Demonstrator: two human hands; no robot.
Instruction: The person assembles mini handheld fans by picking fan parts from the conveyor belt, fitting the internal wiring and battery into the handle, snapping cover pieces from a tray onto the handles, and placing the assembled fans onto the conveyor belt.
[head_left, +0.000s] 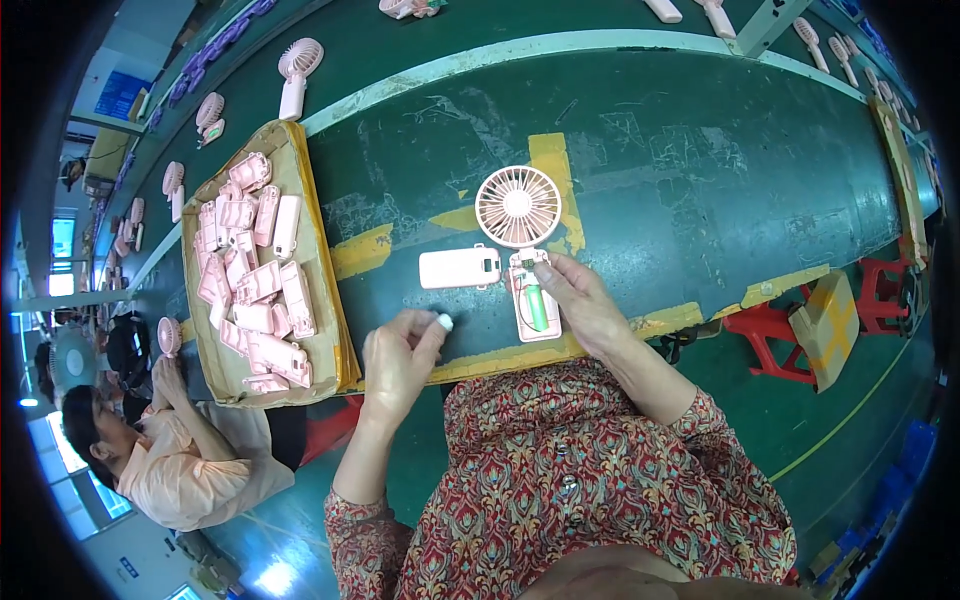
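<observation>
A pink handheld fan (517,207) lies on the green bench, its round grille pointing away from me. Its handle is uncovered, showing a green battery cell (537,308) and a small circuit board (530,263). My right hand (590,305) grips the upper handle beside the board, thumb on top. To the left of the handle rests a pink handle cover (455,268), apart from both hands. My left hand (398,358) is raised near the bench edge with fingers curled in. A small white piece (445,321) shows at its fingertips; whether it is pinched or worn I cannot tell.
A cardboard tray (322,280) full of pink casing parts (255,300) stands to the left. Beyond a pale rail (560,40) lie more pink fans (297,75). A co-worker (180,450) sits at the left. Red stools (775,340) and a cardboard box (828,325) are at the right.
</observation>
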